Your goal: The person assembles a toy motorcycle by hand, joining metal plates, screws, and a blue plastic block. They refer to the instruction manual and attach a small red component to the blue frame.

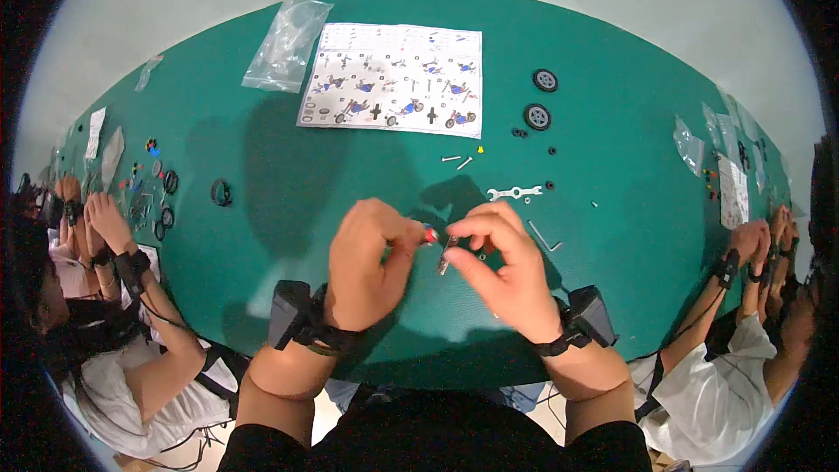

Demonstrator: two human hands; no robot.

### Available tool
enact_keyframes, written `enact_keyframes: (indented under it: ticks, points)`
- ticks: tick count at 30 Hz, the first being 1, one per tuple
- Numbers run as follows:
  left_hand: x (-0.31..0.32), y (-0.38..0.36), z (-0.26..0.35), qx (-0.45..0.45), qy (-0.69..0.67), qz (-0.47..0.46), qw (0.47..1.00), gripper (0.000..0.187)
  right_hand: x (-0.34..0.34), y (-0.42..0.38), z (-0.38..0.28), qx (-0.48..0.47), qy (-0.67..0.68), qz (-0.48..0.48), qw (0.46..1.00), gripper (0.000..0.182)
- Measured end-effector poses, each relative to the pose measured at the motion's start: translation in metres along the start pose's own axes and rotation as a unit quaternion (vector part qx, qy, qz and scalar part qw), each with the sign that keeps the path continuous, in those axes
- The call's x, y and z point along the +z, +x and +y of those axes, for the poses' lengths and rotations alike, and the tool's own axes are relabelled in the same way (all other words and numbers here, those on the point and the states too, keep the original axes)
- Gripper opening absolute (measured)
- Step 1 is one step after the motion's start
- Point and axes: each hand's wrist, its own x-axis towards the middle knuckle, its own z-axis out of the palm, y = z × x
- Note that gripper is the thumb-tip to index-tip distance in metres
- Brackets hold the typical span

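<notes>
My left hand [371,253] is closed, thumb and fingertips pinching a small red piece [430,235] that is mostly hidden. Close by on its right, my right hand [507,262] pinches a narrow metal strip [445,260] between thumb and fingers. The strip and the red piece look a small gap apart. Beyond the right hand lies a flat silver wrench [514,193]. An L-shaped hex key [544,238] rests just to that hand's right. Two screws [457,160] and a small yellow part [481,149] lie farther up the green table.
A printed instruction sheet [393,79] lies at the back beside a clear plastic bag [288,44]. Two wheels [541,100] sit at the back right, a black ring [221,192] at the left. People work on both sides; a neighbour's hand [109,223] is at left, another [747,240] at right.
</notes>
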Motion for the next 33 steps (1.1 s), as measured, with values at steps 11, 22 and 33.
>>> enact_keyframes:
  ticks: [11,22,33]
  points:
    - [0.001,0.002,-0.022,-0.08,0.082,-0.049,0.992,0.012,-0.061,0.023,0.024,0.057,-0.02,0.147,0.987,0.007]
    - [0.0,0.0,-0.026,-0.158,-0.011,-0.1,0.982,0.021,-0.074,0.026,0.037,0.083,0.019,0.188,0.978,0.005]
    - [-0.007,-0.003,-0.035,-0.144,-0.001,-0.144,0.979,0.04,-0.061,0.023,0.02,-0.009,-0.095,0.029,0.995,0.011]
